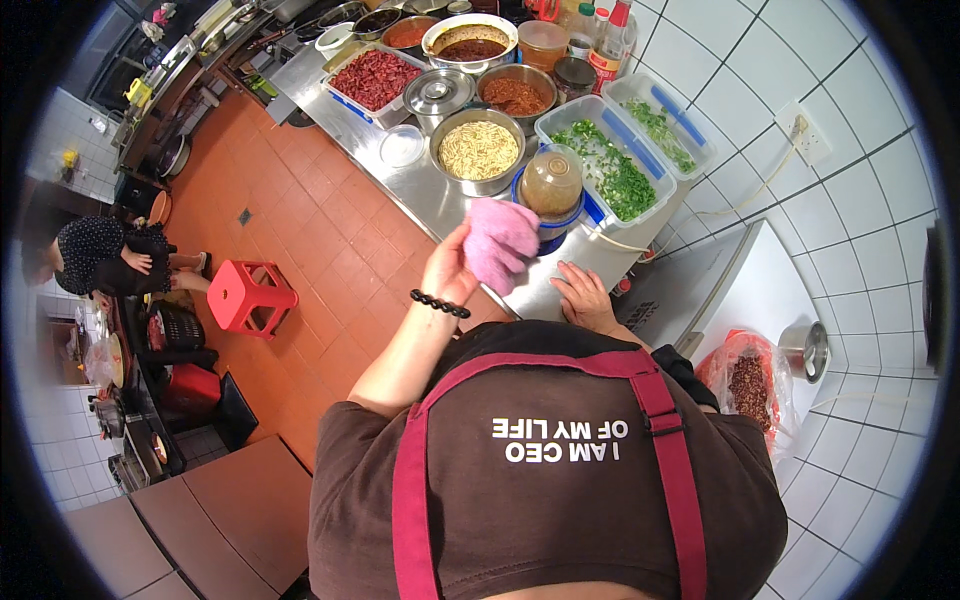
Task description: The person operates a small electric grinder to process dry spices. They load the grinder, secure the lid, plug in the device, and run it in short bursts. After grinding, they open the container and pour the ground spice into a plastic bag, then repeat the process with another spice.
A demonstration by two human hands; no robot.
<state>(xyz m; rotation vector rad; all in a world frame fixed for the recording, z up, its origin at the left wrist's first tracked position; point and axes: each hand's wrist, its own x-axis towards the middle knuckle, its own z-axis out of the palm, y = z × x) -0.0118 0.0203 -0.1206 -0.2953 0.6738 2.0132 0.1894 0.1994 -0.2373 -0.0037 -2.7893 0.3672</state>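
My left hand (451, 271), with a black bead bracelet at the wrist, grips a bunched pink fluffy cloth (501, 241) over the front of the steel table (439, 196). Just beyond the cloth stands a small electric grinder with a blue base (551, 223) and a clear cup (553, 180) holding brown powder. My right hand (585, 298) is at the table's near edge, fingers slightly spread and nothing in them. A metal bowl of peeled seeds or nuts (481, 150) sits behind the cloth. To the grinder's right is a plastic box of chopped green herbs (611, 166).
Farther back are a tub of dried red chillies (376, 79), a lidded steel pot (439, 94), a bowl of chilli flakes (515, 96) and bottles (609, 56). A white cable (739, 202) runs along the tiled wall. A red stool (251, 298) and another person (112, 255) are at left.
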